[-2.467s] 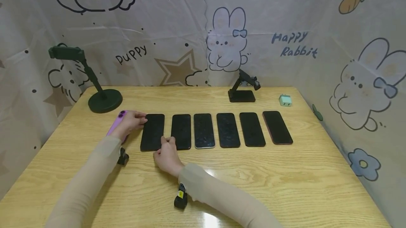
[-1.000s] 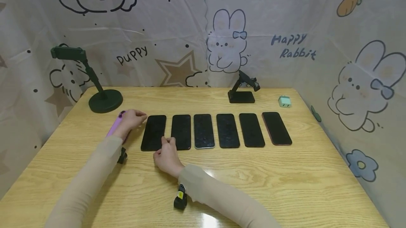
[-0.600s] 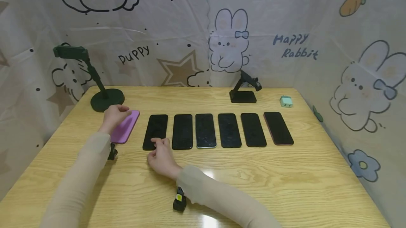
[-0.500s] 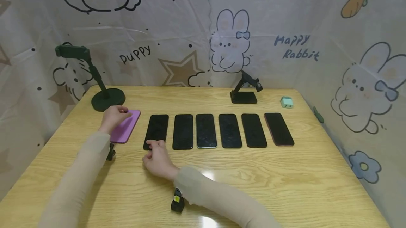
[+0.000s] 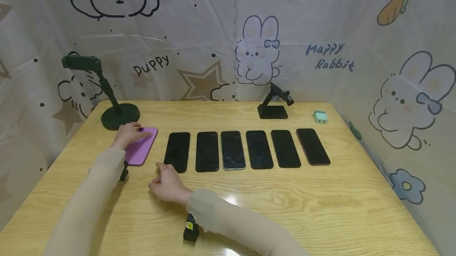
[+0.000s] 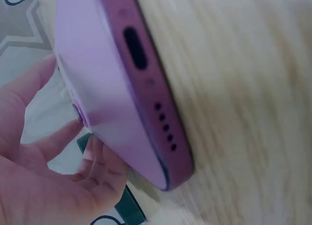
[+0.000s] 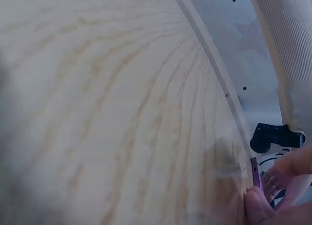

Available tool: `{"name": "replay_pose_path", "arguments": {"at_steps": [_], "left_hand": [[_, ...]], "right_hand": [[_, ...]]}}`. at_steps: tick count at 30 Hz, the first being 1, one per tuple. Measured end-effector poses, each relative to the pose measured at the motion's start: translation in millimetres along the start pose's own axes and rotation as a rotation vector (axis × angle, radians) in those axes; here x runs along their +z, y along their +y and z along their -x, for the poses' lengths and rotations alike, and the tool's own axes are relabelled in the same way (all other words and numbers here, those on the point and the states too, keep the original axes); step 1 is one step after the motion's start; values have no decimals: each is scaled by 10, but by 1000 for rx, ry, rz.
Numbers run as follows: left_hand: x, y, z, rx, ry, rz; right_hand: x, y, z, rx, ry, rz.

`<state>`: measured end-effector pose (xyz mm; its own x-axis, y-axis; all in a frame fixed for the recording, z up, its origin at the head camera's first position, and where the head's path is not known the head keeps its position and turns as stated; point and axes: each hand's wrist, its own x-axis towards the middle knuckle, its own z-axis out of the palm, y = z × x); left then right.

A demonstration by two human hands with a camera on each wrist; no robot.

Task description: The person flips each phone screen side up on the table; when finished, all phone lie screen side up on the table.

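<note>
A purple phone [image 5: 142, 149] lies flat at the left of the table, its back up and its camera lens at the far end. My left hand [image 5: 127, 134] reaches across its far end with fingers spread; in the left wrist view a fingertip meets the lens and the thumb lies at the phone's edge. My right hand [image 5: 168, 182] is at the near left corner of the leftmost black-screened phone [image 5: 179, 150], fingers loose, holding nothing. Its fingertips point towards the purple phone, apart from it.
Several more dark-screened phones, such as a silver-edged one [image 5: 233, 149] and a red-edged one [image 5: 313, 147], continue the row rightward. Behind stand a dark green phone stand [image 5: 121, 115], a small black stand [image 5: 272, 111] and a mint plug adapter [image 5: 320, 117]. A printed curtain backs the table.
My left hand has moved off the leftmost black-screened phone onto the purple one. My right hand has left that black-screened phone and shifted left. The black-screened phone sits slightly further right.
</note>
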<state>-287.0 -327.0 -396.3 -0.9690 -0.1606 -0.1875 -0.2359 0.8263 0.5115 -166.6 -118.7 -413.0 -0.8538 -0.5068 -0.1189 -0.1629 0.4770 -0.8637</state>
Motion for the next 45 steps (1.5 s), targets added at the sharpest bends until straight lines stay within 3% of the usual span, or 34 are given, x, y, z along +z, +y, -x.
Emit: {"name": "replay_pose_path", "arguments": {"at_steps": [5,11,21,27,33,38,45], "left_hand": [[-24,20,-7,38,-44,-46],[-44,-28,-39,2,-111,-35],[-25,-92,3,-2,-49,30],[-59,-77,58,-69,-67,92],[-68,-33,62,-54,-65,28],[-69,-26,92,-54,-68,35],[-84,-58,110,-75,-118,76]], "right_hand": [[-3,0,-25,28,6,-43],[30,17,-58,49,9,-88],[64,27,-95,9,-30,-86],[78,17,-113,6,-26,-96],[74,24,-117,3,10,-109],[84,37,-116,-24,9,-52],[115,55,-138,-42,9,-59]]}}
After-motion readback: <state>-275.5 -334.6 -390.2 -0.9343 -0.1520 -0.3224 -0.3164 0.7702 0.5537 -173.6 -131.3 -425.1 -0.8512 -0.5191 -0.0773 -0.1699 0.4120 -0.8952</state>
